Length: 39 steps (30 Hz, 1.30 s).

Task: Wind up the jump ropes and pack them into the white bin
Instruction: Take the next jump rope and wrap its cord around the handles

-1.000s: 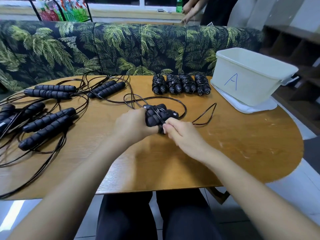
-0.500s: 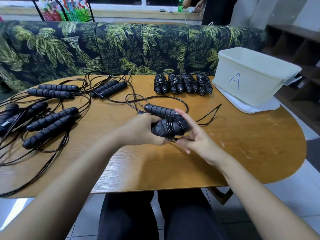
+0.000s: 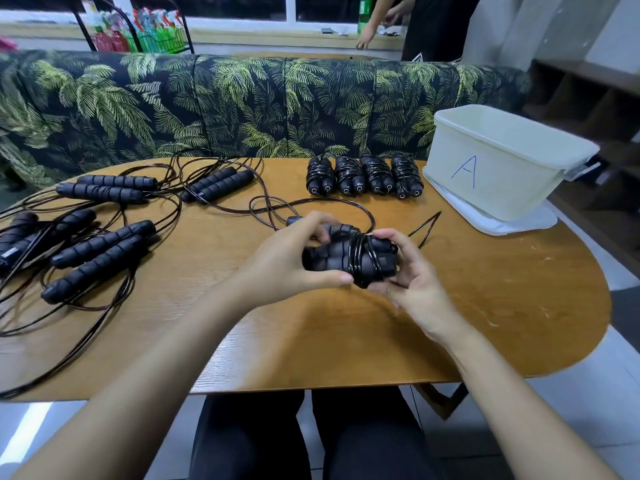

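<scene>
Both hands hold one black jump rope [image 3: 349, 259] just above the table's middle. Its two foam handles lie side by side with cord wrapped around them. My left hand [image 3: 289, 258] grips the handles' left end. My right hand [image 3: 403, 271] cups the right end and the wraps. Loose cord [image 3: 346, 202] from it loops over the table behind my hands. Several wound ropes [image 3: 363, 174] lie in a row at the back. Several unwound ropes [image 3: 97, 244] sprawl on the left. The white bin [image 3: 498, 168], marked "A", stands at the back right.
The bin rests on its white lid [image 3: 502, 223] near the edge of the wooden table [image 3: 485, 306]. A palm-print sofa back [image 3: 242, 105] runs behind the table. A person [image 3: 433, 26] stands at the window ledge beyond it. Wooden shelves [image 3: 595, 109] are at the right.
The bundle has turned between my hands and now carries more turns of cord. My right hand moved from pulling the cord to cupping the bundle's right end.
</scene>
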### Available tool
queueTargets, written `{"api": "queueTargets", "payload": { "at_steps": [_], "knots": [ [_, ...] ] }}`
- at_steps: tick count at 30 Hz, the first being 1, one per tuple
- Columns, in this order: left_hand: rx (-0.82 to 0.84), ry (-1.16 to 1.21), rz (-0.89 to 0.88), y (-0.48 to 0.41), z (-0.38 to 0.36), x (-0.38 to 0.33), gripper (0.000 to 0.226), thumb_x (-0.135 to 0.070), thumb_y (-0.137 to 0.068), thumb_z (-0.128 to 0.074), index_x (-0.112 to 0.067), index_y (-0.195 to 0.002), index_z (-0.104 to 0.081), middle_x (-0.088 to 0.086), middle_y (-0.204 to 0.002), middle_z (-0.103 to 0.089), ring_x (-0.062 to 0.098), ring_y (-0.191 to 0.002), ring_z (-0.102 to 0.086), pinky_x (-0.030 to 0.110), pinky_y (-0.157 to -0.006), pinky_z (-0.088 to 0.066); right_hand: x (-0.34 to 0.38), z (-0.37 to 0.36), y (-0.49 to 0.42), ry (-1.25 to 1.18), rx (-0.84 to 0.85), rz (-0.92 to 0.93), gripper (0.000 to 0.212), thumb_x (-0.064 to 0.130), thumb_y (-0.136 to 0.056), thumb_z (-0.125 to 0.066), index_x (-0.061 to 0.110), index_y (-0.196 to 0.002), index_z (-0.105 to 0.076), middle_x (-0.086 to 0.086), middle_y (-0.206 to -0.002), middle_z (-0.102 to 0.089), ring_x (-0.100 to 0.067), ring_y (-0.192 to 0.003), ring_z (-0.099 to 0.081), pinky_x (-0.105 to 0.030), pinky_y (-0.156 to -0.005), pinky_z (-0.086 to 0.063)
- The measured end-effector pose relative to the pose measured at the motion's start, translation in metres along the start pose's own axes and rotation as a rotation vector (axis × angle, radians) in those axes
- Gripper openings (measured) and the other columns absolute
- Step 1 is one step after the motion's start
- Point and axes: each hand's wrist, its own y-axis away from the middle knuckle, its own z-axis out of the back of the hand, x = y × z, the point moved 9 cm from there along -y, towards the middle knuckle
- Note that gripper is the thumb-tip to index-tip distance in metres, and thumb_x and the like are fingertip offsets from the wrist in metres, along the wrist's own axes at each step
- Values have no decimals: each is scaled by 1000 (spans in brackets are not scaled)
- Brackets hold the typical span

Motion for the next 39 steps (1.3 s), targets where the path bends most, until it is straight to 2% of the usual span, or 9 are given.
{"api": "queueTargets", "payload": {
  "at_steps": [6,10,13,20,28,33,35,37,39],
  "knots": [
    [187,124,176,23,-20,35,59,-59,-69,-74,-24,-113,-56,-7,-94,-69,4,-81,-65,36,-80,-55,-2,-4,-3,54,56,-1,76,-16,-75,-68,50,-111,-60,0,-116,-58,1,-80,-64,-7,-56,-45],
    [-29,270,198,31,-12,31,42,-41,-77,-73,-20,-111,-60,-13,-91,-70,-3,-85,-64,18,-75,-49,-17,1,-9,-2,1,-83,70,6,-78,-67,36,-135,-39,0,-126,-63,-7,-69,-63,-19,-49,-43],
    [-183,537,275,27,-3,27,20,-24,-85,-71,-15,-99,-61,-19,-62,-61,-4,-57,-54,15,-56,-42,-24,-21,-6,130,48,-33,15,21,-93,-53,17,-107,-57,4,-91,-69,-8,-53,-53,-20,-62,-47],
    [24,686,162,30,2,7,44,-37,-58,-70,-13,-92,-56,-8,-72,-59,4,-58,-51,16,-51,-39,-46,-45,-8,94,359,-169,23,37,-97,-49,27,-82,-63,8,-76,-60,-14,-80,-56,-22,-89,-43],
    [373,-72,61,39,18,-17,49,-52,-58,-86,-33,-93,-57,-11,-80,-66,4,-72,-60,27,-65,-49,-21,-51,-46,844,798,-24,19,21,-90,-63,32,-74,-60,13,-80,-57,-8,-92,-50,-44,-114,-24],
    [282,-894,-50,31,18,-34,60,-73,-63,-67,-35,-104,-46,-10,-86,-63,18,-81,-59,29,-62,-41,-6,-60,-65,1282,840,183,21,39,-94,-52,32,-77,-62,15,-75,-60,0,-88,-52,-29,-119,8],
    [205,-976,-7,28,20,-31,57,-70,-67,-65,-33,-105,-45,-6,-94,-64,23,-89,-62,29,-62,-36,-1,-60,-68,1393,794,188,25,38,-98,-47,32,-77,-60,14,-63,-55,3,-70,-51,-26,-119,-10],
    [149,-1042,53,25,25,-25,55,-68,-70,-64,-31,-105,-44,-6,-98,-64,24,-92,-63,28,-61,-33,3,-57,-70,1442,707,116,28,40,-100,-42,29,-80,-57,13,-61,-50,1,-62,-47,-27,-82,-43],
    [109,-1079,90,24,26,-20,56,-66,-72,-64,-29,-109,-45,-5,-98,-64,24,-91,-63,28,-61,-34,9,-59,-70,1513,606,104,33,42,-102,-36,24,-84,-57,10,-67,-53,-10,-65,-50,-29,-56,-32]
  ]
}}
